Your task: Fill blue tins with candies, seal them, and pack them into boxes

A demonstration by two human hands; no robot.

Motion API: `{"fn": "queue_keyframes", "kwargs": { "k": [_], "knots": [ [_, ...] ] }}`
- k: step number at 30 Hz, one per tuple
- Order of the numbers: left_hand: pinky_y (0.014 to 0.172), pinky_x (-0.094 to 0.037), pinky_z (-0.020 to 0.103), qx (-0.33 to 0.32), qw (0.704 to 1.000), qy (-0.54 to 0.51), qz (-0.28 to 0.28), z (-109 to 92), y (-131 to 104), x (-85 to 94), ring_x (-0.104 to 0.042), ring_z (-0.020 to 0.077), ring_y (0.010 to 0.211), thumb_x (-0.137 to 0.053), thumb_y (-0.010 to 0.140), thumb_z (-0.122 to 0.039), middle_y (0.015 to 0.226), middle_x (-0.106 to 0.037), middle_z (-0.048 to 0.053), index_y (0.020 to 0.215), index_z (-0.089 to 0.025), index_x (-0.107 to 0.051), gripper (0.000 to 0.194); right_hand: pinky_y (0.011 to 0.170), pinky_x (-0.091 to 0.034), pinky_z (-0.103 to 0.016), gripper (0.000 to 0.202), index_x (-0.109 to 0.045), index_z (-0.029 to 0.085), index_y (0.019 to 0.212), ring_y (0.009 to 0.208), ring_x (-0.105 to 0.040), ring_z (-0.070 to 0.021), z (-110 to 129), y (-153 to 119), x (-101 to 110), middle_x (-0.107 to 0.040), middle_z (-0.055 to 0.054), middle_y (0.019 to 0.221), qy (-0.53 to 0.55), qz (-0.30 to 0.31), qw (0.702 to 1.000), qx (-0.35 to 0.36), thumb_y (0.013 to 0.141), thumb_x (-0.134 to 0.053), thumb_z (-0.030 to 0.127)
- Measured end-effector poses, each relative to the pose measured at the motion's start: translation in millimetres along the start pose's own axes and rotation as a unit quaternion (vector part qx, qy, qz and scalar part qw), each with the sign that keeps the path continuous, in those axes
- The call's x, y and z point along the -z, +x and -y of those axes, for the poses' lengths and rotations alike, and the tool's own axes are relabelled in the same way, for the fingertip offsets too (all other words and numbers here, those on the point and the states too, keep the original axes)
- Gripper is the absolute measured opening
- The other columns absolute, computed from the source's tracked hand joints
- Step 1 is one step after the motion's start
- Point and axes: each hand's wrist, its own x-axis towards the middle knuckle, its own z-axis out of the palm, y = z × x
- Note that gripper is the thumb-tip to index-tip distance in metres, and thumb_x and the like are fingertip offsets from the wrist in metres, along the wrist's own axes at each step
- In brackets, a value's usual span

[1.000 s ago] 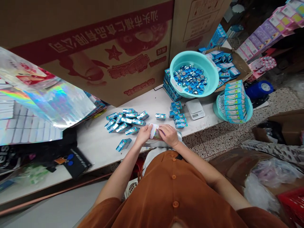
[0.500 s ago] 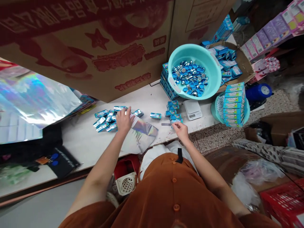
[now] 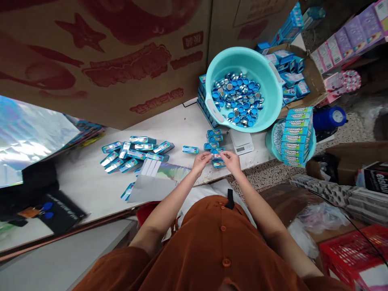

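One narrow strip [image 3: 216, 156] spans the gap between the left hand [image 3: 201, 162] and the right hand [image 3: 231, 161]. On each hand, thumb and fingers are pressed together at the tips, pinching one end of the strip; its printing is too small to read. The strip is positioned over the near end of a column of small blue boxes [image 3: 213, 138]. Contact between strip and boxes cannot be determined.

Left of the column, a single blue box [image 3: 190, 150] lies apart on the white table [image 3: 87, 173]. A shiny sheet [image 3: 160, 184] lies near the left forearm, overlapping part of a loose cluster of blue boxes [image 3: 136, 154]. Right of the column is a white scale [image 3: 241, 141] with a small display.

Beyond the scale, a large turquoise basin [image 3: 268, 76] contains many round blue and silver lids [image 3: 239, 97]. To its right, a smaller basin [image 3: 270, 147] carries a stack of cartons [image 3: 295, 135] marked "CARAMELO MACIZO". A large brown carton [image 3: 169, 87] stands along the far side.
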Motion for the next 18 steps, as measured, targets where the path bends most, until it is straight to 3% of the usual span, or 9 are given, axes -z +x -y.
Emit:
{"fn": "queue_keyframes", "kwargs": {
  "k": [6, 18],
  "knots": [
    [0.065, -0.046, 0.024, -0.010, 0.999, -0.015, -0.037, -5, 15, -2.2, -0.059, 0.0118, 0.064, -0.081, 0.058, -0.031, 0.068, -0.067, 0.003, 0.076, -0.015, -0.068, 0.028, 0.060, -0.045, -0.025, 0.026, -0.070, 0.019, 0.075, 0.060, -0.060, -0.0158, -18, 19, -2, -0.068, -0.001, 0.067, -0.018, 0.003, 1.000, -0.011, 0.074, -0.059, 0.042],
    [0.071, -0.047, 0.027, -0.038, 0.992, -0.027, -0.119, 9, 33, -17.9, -0.061, 0.0129, 0.070, -0.074, 0.066, -0.027, 0.074, -0.068, 0.003, 0.077, -0.015, -0.067, 0.018, 0.067, -0.048, -0.026, 0.018, -0.071, 0.020, 0.076, 0.070, -0.066, -0.0186, -38, 45, -12, -0.073, -0.002, 0.076, -0.078, -0.013, 0.996, -0.050, 0.075, -0.061, 0.035]
  ]
}}
